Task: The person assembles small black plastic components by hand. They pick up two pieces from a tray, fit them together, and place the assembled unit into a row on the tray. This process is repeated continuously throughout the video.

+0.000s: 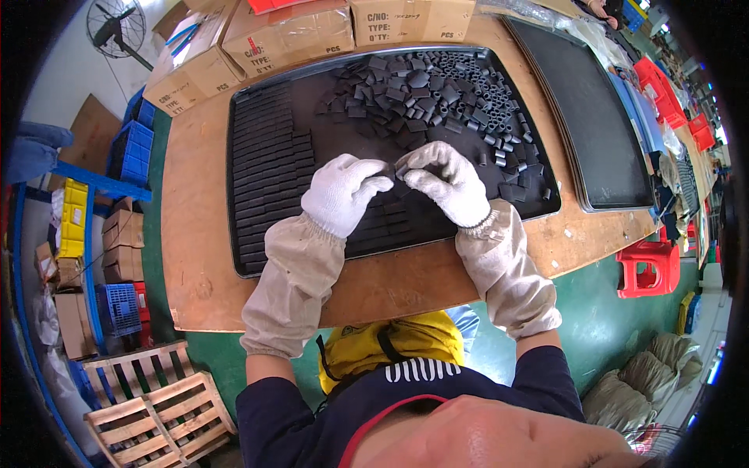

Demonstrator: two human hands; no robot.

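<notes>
Above the middle of a black tray [312, 87], my white-gloved hands meet fingertip to fingertip. My right hand [452, 183] pinches a small black piece [401, 170], mostly covered by the fingers. Thumb and fingers of my left hand [339, 191] are drawn together close beside it; what they hold, if anything, is hidden. Neat rows of flat black pieces [265, 156] fill the tray's left side. More rows [382, 226] lie under my hands near the front rim. A loose heap of black curved pieces and short tubes [421, 90] covers the far right part.
Cardboard boxes [289, 43] line the table's far edge. An empty black tray [585, 109], stacked on others, lies at the right on the wooden table [195, 234]. A red stool [649, 269] stands beyond the right edge. Wooden pallets [160, 413] and blue crates [131, 152] are at left.
</notes>
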